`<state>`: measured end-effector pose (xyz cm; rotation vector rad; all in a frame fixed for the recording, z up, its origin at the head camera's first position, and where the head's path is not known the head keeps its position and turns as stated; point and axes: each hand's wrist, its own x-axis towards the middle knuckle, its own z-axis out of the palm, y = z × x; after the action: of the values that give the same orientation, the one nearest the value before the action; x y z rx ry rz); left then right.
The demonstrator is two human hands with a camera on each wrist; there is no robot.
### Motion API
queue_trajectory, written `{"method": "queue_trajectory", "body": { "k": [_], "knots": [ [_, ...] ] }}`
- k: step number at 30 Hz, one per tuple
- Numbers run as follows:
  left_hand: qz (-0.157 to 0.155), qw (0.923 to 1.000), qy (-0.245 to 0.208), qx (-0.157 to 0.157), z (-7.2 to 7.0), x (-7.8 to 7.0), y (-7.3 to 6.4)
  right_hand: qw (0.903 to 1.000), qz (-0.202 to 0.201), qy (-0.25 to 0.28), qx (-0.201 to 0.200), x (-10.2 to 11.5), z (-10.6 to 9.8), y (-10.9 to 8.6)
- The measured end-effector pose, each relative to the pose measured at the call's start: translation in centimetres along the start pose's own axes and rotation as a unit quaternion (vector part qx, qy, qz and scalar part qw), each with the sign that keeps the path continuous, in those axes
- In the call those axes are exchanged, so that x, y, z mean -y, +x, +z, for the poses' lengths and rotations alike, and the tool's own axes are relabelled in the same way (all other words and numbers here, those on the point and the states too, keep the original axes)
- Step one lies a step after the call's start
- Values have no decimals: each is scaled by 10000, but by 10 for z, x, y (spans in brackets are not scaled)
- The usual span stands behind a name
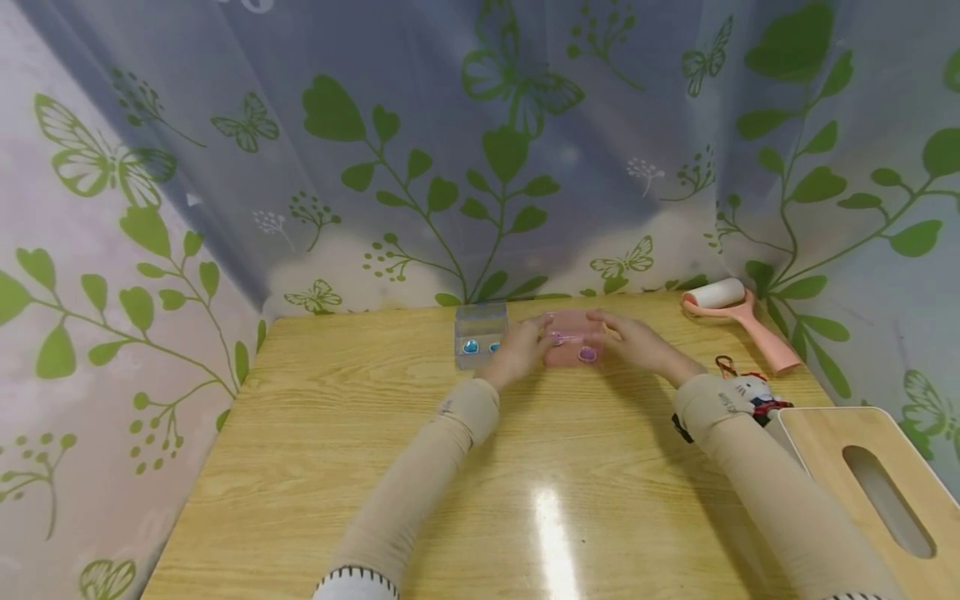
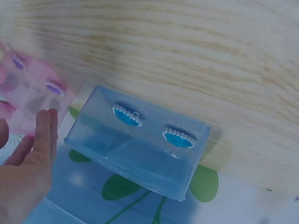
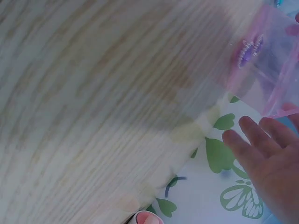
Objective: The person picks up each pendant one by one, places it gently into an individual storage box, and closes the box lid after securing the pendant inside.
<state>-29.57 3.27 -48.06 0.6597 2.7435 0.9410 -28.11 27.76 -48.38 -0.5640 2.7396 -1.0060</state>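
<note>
A pink translucent box (image 1: 573, 323) with purple gem decorations (image 1: 587, 355) stands at the table's back edge, between both hands. My left hand (image 1: 519, 348) is at its left side; the left wrist view shows the fingers (image 2: 43, 133) straight and overlapping the box's side. On the other side is my right hand (image 1: 637, 343), its fingers (image 3: 252, 135) extended close by the box's right edge in the right wrist view. Just left of the pink box stands a blue translucent box (image 2: 140, 151) with two blue gems edged in pearly beads; the left hand partly covers it in the head view.
On the right lie a lint roller (image 1: 759, 329) with a pink handle and a small plush keychain (image 1: 756, 390). Nearer, a white box with a slotted wooden lid (image 1: 813, 446) stands by the right forearm. A leaf-patterned curtain (image 1: 420, 250) hangs behind the wooden table (image 1: 337, 450).
</note>
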Motion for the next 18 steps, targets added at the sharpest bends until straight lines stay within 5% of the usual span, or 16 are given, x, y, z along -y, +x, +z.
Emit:
{"method": "queue_trajectory", "body": {
  "k": [6,18],
  "knots": [
    [117,9996,122,-220,9,3,2,9990,-18,-413,-151,-2,3,0],
    [-200,9984,419,-314,19,1,2,9921,12,-1131,-536,-2,17,-4]
  ]
}}
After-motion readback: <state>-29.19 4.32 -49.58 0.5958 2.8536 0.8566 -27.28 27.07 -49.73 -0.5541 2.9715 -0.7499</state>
